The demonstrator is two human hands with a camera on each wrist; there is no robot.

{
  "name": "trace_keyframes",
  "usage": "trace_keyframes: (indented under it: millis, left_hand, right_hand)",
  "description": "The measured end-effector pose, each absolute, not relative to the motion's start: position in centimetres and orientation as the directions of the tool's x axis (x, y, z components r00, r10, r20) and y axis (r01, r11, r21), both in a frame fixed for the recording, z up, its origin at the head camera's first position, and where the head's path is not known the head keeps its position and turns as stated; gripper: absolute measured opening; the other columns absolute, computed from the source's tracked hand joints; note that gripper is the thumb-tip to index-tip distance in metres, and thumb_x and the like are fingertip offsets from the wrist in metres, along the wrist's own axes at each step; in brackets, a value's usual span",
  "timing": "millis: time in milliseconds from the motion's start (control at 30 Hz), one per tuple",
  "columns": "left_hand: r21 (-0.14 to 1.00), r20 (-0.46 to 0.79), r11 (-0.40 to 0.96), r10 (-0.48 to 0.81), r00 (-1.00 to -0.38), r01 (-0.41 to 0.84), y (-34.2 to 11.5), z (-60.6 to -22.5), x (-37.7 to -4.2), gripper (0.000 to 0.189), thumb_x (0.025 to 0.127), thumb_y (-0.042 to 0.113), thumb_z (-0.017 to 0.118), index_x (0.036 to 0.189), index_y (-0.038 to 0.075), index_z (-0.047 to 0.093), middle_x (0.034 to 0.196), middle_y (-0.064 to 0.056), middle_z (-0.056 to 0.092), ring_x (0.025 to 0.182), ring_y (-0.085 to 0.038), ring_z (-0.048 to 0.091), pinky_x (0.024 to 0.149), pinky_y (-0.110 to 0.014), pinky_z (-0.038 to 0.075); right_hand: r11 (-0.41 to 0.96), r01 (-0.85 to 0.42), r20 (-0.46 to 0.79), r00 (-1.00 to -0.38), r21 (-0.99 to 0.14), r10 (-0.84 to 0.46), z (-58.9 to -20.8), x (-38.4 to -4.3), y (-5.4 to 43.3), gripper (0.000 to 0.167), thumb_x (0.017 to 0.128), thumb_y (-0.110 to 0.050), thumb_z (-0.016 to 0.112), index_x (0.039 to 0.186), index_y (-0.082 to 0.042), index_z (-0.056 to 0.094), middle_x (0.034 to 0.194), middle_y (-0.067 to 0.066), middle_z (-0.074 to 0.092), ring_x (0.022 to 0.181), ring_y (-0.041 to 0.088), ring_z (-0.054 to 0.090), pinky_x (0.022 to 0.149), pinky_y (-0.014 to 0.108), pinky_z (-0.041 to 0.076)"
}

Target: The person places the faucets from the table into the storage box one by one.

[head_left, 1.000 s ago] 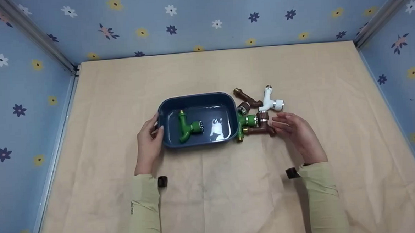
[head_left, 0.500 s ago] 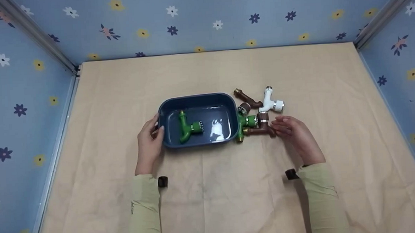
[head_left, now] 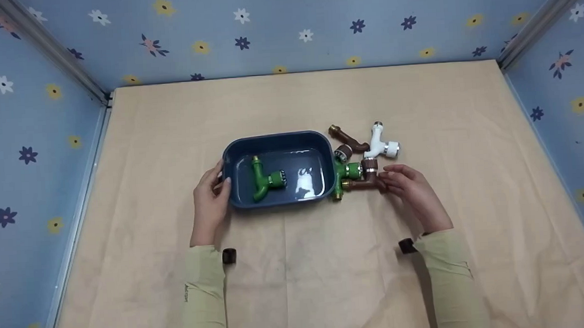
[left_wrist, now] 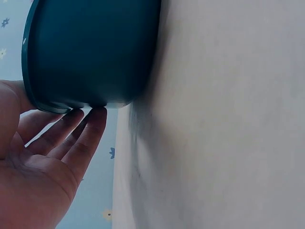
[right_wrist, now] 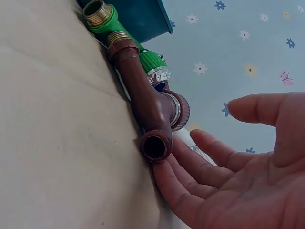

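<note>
A dark blue plastic basin sits mid-table in the head view, with a green tap lying inside it. My left hand grips the basin's left end, thumb at the rim and fingertips against the outer wall. To the basin's right, a brown tap lies against another green tap. My right hand is beside that brown tap's spout. In the right wrist view its fingers are extended and touch the brown tap near the spout, thumb held apart.
Behind the nearer taps lie a second brown tap and a white tap, close together. A beige cloth covers the table. Blue flowered panels stand at its back and sides.
My right hand has shifted slightly left, its fingers coming up to the near brown tap's spout. The left hand, basin and taps look unmoved.
</note>
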State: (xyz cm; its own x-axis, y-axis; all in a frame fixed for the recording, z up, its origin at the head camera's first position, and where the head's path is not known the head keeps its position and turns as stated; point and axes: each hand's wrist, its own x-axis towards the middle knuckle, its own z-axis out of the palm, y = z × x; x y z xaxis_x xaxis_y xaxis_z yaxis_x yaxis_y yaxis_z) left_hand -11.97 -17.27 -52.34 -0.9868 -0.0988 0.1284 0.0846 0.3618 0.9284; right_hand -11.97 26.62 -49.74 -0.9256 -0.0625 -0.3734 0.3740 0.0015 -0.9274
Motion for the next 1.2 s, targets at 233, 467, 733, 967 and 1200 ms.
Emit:
trace_keyframes:
  millis: [233,467,733,967,1200]
  left_hand:
    - [0.934,0.139,0.344,-0.095,-0.986,0.098,-17.2,-52.0,-11.8,0.044,0.097,0.004,0.053,0.141,0.003,0.045,0.134,-0.018,0.05,0.118,-0.033,0.053,0.096,-0.042,0.046]
    - [0.925,0.122,0.372,-0.101,-0.987,0.076,-17.2,-51.6,-11.7,0.045,0.097,0.003,0.052,0.141,0.003,0.045,0.133,-0.015,0.051,0.118,-0.028,0.053,0.096,-0.036,0.046]
    - [0.928,0.123,0.364,-0.099,-0.988,0.079,-17.3,-52.2,-11.9,0.045,0.097,0.005,0.052,0.142,0.005,0.045,0.134,-0.014,0.051,0.118,-0.027,0.053,0.096,-0.036,0.046]
    - [0.927,0.125,0.368,-0.099,-0.987,0.081,-17.3,-52.3,-11.9,0.045,0.098,0.006,0.053,0.142,0.007,0.045,0.133,-0.012,0.051,0.116,-0.024,0.054,0.095,-0.033,0.046]
    - [0.921,0.126,0.382,-0.097,-0.987,0.08,-17.3,-52.2,-11.9,0.045,0.098,0.006,0.053,0.142,0.006,0.045,0.133,-0.013,0.051,0.116,-0.026,0.055,0.096,-0.033,0.046]
  right_hand:
    - [0.15,0.352,-0.363,-0.93,-0.924,-0.051,-49.5,-11.9,26.2,0.039,0.098,-0.005,0.051,0.132,0.011,0.043,0.13,0.028,0.05,0.116,0.028,0.053,0.1,0.038,0.043]
    - [0.216,0.285,-0.302,-0.952,-0.934,-0.051,-49.9,-11.9,25.8,0.039,0.093,0.005,0.055,0.129,0.013,0.045,0.126,0.03,0.053,0.116,0.031,0.053,0.09,0.025,0.047]
    - [0.34,0.229,-0.256,-0.966,-0.912,-0.037,-50.8,-12.2,25.6,0.038,0.087,0.011,0.059,0.124,0.011,0.05,0.119,0.027,0.057,0.111,0.034,0.055,0.086,0.022,0.049]
    - [0.419,0.2,-0.227,-0.974,-0.885,-0.015,-51.2,-12.2,25.5,0.036,0.086,0.012,0.06,0.121,0.008,0.053,0.115,0.022,0.059,0.107,0.03,0.056,0.089,0.027,0.048]
    - [0.414,0.201,-0.22,-0.976,-0.888,0.002,-51.1,-12.1,25.4,0.035,0.086,0.01,0.06,0.12,0.006,0.054,0.114,0.02,0.06,0.106,0.029,0.057,0.09,0.029,0.049]
